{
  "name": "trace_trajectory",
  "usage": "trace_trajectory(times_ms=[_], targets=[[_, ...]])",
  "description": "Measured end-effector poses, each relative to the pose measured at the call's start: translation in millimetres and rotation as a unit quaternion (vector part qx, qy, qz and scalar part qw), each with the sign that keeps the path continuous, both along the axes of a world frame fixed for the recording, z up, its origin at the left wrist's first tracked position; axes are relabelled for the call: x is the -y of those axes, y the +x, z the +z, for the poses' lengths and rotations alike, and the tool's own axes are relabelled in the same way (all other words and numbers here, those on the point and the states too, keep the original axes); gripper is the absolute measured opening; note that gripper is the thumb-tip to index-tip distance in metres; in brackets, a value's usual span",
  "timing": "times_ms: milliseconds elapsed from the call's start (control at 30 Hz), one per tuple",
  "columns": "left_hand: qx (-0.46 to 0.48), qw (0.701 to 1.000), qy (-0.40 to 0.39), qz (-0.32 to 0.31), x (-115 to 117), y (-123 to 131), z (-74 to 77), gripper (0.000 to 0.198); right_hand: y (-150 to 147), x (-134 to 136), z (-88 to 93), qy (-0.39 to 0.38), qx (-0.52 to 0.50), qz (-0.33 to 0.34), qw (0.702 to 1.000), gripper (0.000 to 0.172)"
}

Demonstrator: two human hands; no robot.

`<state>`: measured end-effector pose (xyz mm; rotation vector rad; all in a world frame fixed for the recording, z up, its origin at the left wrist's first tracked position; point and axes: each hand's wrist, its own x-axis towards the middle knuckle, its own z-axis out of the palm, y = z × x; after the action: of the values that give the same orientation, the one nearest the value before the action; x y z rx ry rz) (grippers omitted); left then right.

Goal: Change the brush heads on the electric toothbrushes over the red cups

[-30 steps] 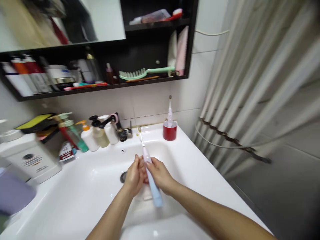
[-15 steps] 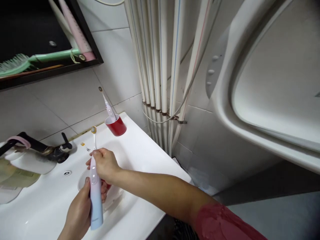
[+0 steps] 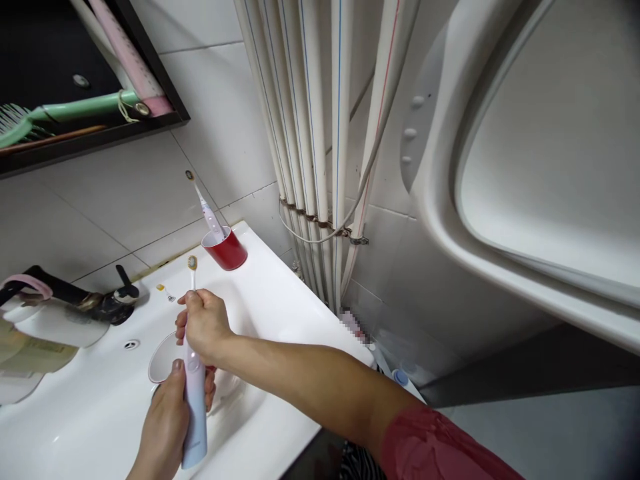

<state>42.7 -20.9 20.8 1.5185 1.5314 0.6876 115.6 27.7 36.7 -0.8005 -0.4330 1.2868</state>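
1. Two hands hover over the white basin (image 3: 280, 300); my right hand (image 3: 204, 321) has its fingers (image 3: 189, 319) clamped on the neck of the electric toothbrush (image 3: 194, 417), which keeps the bristles upright;
2. my left hand (image 3: 163, 427) seems closed around a white-lipped cup (image 3: 161, 357), partly hidden behind the handle;
3. since the earlier frame, my view has swung right, towards the pipes (image 3: 315, 133).

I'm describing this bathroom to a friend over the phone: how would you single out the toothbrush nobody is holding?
Find the white washbasin by the bundle of white pipes. On its far corner stands a red cup, with a slim, pale electric toothbrush leaning in it. Unlike the held toothbrush in the person's hands, it touches no hand.
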Motion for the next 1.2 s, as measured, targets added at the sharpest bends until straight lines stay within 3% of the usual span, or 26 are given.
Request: trace_trajectory(times_ms=[167, 400, 567, 833, 900, 1033, 1200], targets=[[0.112, 0.991, -0.062, 0.025, 3.5, -0.4, -3.7, 0.032, -0.7, -4.5, -5.1, -0.015, 0.000, 0.005, 1.000, 0.016], [0.199, 0.977, -0.064, 0.030, 2.5, -1.9, -10.4, 0.034, -1.0, -6.9, -7.3, -0.014, 0.018, 0.040, 0.999, 0.018], [0.239, 0.969, -0.063, 0.012, -1.1, -7.2, -7.4, 0.038, -0.1, -6.4, -5.6, -0.016, 0.052, 0.061, 0.997, 0.017], [0.243, 0.963, -0.105, -0.051, 3.3, -15.7, -19.7, 0.038, 24.5, -19.3, -7.1, -0.007, 0.174, -0.036, 0.984, 0.024], [0.266, 0.956, -0.118, -0.050, -0.7, -18.5, -18.0, 0.039, 31.3, -21.7, -6.5, -0.002, 0.222, -0.043, 0.974, 0.025], [0.365, 0.922, -0.122, 0.039, -24.0, -35.3, -1.1, 0.041, 21.5, -34.5, -11.2, -0.014, 0.353, -0.013, 0.936, 0.024], [0.418, 0.891, -0.136, 0.116, -52.3, -56.4, 5.4, 0.041, -8.5, -88.5, -16.1, -0.072, 0.530, 0.005, 0.845, 0.020]])
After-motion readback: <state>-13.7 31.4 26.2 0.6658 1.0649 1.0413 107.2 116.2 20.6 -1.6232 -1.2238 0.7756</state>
